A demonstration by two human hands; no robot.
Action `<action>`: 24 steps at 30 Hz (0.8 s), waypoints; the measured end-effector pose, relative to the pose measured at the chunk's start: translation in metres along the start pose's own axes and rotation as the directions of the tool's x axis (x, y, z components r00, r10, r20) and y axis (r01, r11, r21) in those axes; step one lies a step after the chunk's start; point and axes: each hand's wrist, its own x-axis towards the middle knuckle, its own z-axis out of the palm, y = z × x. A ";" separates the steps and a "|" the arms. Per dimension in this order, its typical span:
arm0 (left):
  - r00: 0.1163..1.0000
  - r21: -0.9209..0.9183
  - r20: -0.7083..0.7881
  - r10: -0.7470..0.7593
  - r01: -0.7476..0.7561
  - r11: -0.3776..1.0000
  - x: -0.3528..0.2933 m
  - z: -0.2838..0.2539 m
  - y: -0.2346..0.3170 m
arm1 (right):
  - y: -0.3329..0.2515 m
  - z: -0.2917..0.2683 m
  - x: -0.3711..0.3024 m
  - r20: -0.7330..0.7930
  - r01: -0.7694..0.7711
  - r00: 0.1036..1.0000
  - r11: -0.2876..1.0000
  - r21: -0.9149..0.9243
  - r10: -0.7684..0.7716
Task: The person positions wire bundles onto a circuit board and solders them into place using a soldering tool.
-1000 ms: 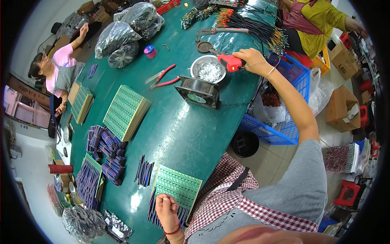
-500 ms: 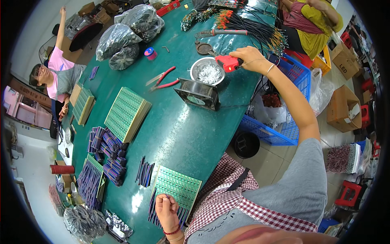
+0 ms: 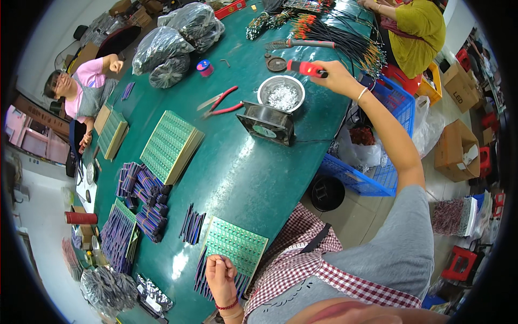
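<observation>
My right hand (image 3: 339, 78) is stretched out to the far right, wrapped round a red and black soldering gun (image 3: 307, 68). The gun is above and just beyond a metal bowl (image 3: 264, 95) of silvery scraps, next to a round dark tin (image 3: 276, 63). Close to my body, my left hand (image 3: 222, 275) is closed in a pinch over a green circuit board (image 3: 237, 240). A thin purple wire seems to be at its fingertips, mostly hidden by them. A row of purple wires (image 3: 202, 281) hangs off the board's near left edge.
A small black fan (image 3: 265, 124) stands before the bowl, beside red-handled pliers (image 3: 222, 102). Left of the board lie loose wires (image 3: 192, 224), wire bundles (image 3: 145, 202) and a board stack (image 3: 170, 146). A blue crate (image 3: 372, 178) is beyond the right edge. Two co-workers sit nearby.
My right hand has lifted the soldering gun slightly away from the bowl and turned it. My left hand has hardly moved. The co-worker at left has lowered a raised arm.
</observation>
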 end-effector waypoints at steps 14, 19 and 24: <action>0.975 0.404 -0.083 0.207 -0.157 0.901 0.005 -0.002 -0.020 | -0.088 -0.059 -0.032 0.117 -0.244 0.936 0.374 0.895 0.332; 0.919 0.704 0.034 0.392 -0.300 0.643 0.009 -0.012 -0.014 | -0.111 -0.076 -0.067 0.110 -0.186 0.940 0.215 0.959 0.324; 0.847 0.853 0.234 0.477 -0.415 0.318 0.009 -0.026 -0.030 | -0.146 -0.057 -0.078 0.193 -0.236 0.952 0.171 0.956 0.236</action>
